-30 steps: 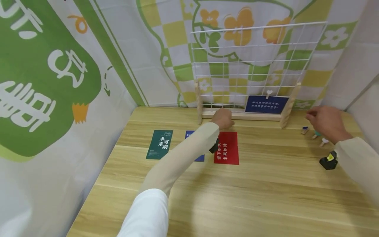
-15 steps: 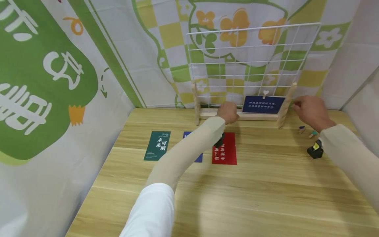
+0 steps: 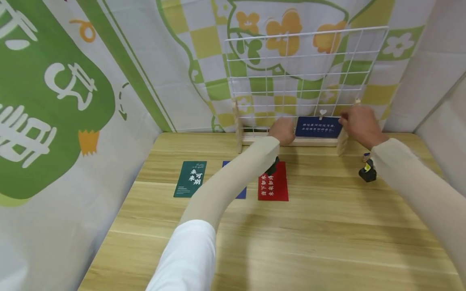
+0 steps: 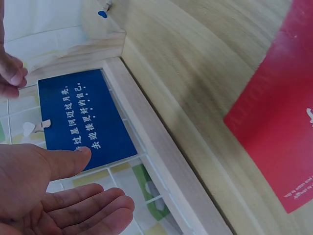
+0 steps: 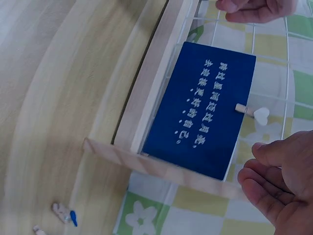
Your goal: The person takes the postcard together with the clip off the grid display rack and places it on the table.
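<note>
A dark blue card (image 3: pixel 314 128) with white writing stands against the low right part of a white wire grid rack with a wooden base (image 3: pixel 309 142). A small wooden clip with a white heart (image 5: pixel 254 113) pinches the card's upper edge to the wire. My left hand (image 3: pixel 283 131) is beside the card's left end, its fingers extended and the thumb apart from them in the left wrist view. My right hand (image 3: pixel 362 125) is by the card's upper right corner and the rack's right post, its fingers loosely bent. Nothing shows in either hand.
On the wooden table lie a green card (image 3: pixel 190 179), a blue card (image 3: pixel 241 193) partly hidden by my left arm, and a red card (image 3: pixel 274 184). Small clips, one with a blue heart (image 3: pixel 366 156), lie right of the rack. A patterned cloth (image 3: pixel 204 44) hangs behind.
My right hand has moved left from above the loose clips to the right end of the blue card on the rack. The left hand has shifted slightly right, toward that card.
</note>
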`<action>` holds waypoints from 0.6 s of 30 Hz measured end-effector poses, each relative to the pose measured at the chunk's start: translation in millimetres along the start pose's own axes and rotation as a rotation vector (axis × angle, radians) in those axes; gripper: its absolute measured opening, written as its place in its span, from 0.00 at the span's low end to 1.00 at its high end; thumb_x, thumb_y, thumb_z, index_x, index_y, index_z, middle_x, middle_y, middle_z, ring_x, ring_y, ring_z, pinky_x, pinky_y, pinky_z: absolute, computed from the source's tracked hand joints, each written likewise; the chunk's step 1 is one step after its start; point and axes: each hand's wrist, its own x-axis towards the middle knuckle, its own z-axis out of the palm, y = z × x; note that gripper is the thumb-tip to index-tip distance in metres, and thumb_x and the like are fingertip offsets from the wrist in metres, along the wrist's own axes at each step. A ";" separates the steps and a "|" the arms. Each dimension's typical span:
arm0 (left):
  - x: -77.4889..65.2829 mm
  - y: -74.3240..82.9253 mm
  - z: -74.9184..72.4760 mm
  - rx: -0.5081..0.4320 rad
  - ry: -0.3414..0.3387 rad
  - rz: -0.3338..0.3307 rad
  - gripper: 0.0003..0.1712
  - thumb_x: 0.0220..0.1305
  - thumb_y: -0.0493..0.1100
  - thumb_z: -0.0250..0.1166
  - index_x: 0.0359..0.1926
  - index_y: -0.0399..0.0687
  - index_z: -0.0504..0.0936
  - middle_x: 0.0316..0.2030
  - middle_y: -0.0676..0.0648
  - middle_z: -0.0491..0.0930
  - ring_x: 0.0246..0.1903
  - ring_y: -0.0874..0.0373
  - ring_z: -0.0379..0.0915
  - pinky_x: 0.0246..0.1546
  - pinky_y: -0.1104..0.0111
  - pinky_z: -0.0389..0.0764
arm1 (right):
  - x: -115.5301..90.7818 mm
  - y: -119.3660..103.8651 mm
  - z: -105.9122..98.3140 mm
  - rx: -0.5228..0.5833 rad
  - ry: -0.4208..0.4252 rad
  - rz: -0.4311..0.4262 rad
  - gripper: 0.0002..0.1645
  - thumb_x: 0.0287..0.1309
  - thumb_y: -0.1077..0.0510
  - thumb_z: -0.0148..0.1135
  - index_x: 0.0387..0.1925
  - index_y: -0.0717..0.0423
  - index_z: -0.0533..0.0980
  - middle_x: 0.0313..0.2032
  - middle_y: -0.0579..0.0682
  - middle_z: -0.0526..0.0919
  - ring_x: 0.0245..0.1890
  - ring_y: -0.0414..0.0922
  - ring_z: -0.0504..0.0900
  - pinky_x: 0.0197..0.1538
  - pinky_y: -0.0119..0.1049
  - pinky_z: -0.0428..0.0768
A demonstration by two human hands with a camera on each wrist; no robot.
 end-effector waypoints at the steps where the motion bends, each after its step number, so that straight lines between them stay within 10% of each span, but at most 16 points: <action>1: 0.7 1.1 -1.3 0.000 0.005 0.001 0.18 0.64 0.44 0.64 0.19 0.50 0.68 0.37 0.49 0.85 0.42 0.57 0.80 0.48 0.66 0.81 | 2.1 -2.6 -0.4 -0.003 0.006 -0.005 0.14 0.64 0.64 0.56 0.42 0.73 0.80 0.39 0.72 0.83 0.41 0.69 0.80 0.51 0.61 0.74; 18: 11.9 17.7 -14.6 0.000 0.037 -0.055 0.10 0.65 0.35 0.56 0.28 0.49 0.79 0.40 0.52 0.86 0.44 0.58 0.82 0.48 0.68 0.81 | 21.4 -24.8 2.9 -0.045 0.029 -0.084 0.16 0.62 0.69 0.52 0.49 0.72 0.79 0.40 0.71 0.84 0.32 0.63 0.84 0.41 0.57 0.81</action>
